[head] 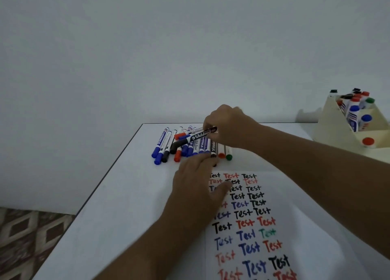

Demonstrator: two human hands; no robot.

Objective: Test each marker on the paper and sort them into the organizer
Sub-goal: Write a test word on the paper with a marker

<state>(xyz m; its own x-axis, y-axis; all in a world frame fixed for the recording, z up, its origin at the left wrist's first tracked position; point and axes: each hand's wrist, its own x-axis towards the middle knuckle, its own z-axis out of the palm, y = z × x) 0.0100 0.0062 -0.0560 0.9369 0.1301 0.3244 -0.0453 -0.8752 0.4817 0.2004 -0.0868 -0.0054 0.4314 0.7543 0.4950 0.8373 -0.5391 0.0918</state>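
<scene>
View: head camera, looking forward and down.
Right hand (229,125): reached over the far pile, fingers curled round a black marker (195,137); the marker lay nearly level, cap end pointing toward the person's left, its barrel printed "Whiteboard".
Left hand (199,181): fingers straight and spread, holding nothing, palm down over the top left corner of the paper (295,205), fingertips reaching toward the near ends of the pile.
Marker pile (168,146): blue, black, red, orange and green capped markers lay side by side on the table (118,205), directly under the right hand and just beyond the left hand.
Paper: lay flat under and to the right of the left forearm, covered with rows of the word "Test" in black, red, blue and green.
Organizer (337,131): cream coloured, stepped compartments, stood well to the right of the right forearm; it held upright markers with blue, red, green and black caps.
</scene>
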